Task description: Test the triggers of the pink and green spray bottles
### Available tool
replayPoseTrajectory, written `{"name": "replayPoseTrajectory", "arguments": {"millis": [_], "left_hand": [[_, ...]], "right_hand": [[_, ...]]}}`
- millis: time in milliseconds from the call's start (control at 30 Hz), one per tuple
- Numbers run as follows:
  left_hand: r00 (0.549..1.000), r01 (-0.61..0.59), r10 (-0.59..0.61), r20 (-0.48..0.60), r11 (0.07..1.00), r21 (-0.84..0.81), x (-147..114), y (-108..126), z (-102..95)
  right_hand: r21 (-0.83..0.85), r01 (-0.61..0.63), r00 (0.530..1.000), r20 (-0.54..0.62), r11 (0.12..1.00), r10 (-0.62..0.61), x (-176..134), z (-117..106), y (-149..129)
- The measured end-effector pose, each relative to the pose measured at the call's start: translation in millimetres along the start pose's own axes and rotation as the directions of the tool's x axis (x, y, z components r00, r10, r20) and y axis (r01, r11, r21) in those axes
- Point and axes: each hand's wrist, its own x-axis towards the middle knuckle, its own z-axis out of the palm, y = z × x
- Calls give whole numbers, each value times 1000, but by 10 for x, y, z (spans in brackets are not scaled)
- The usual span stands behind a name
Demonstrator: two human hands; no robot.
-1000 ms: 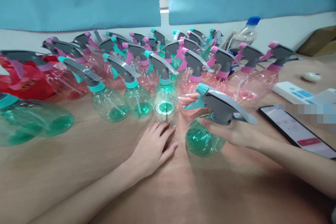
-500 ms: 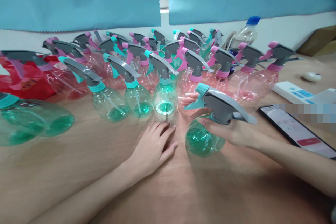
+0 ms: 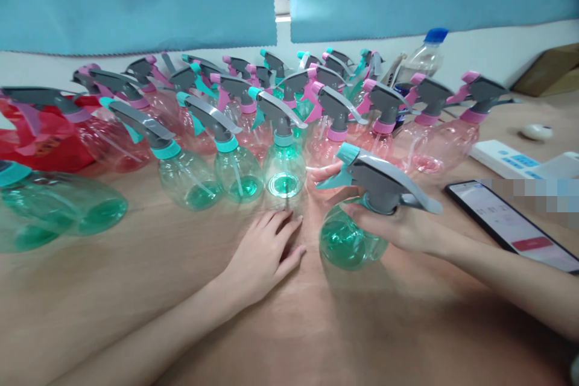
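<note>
My right hand is closed around the neck and upper body of a green spray bottle with a grey head and a turquoise nozzle and trigger. The bottle's underside is turned toward me, and part of its body is hidden by my fingers. My left hand lies flat on the wooden table, fingers stretched out and holding nothing. Just beyond its fingertips stands another green spray bottle, with two more green spray bottles to the left of it.
Behind stand rows of pink spray bottles and green ones. More green bottles and a red bag are at the left. On the right lie a phone, a white device and a white mouse. A blue-capped bottle stands behind.
</note>
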Motion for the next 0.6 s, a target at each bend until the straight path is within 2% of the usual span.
{"name": "replayPoseTrajectory", "arguments": {"millis": [233,400,600], "left_hand": [[1000,-7,7,-7,1000,-10,7,-5,-4],[1000,-5,5,-16,1000,-10,16,-9,-8],[1000,-11,11,-2,1000,28,9,-24,-1]], "right_hand": [[51,-28,998,50,998,26,-20,-19,57],[31,-25,1000,-10,999,25,1,-9,0],[-123,-19,999,-33,992,15,-5,-24,-17]]}}
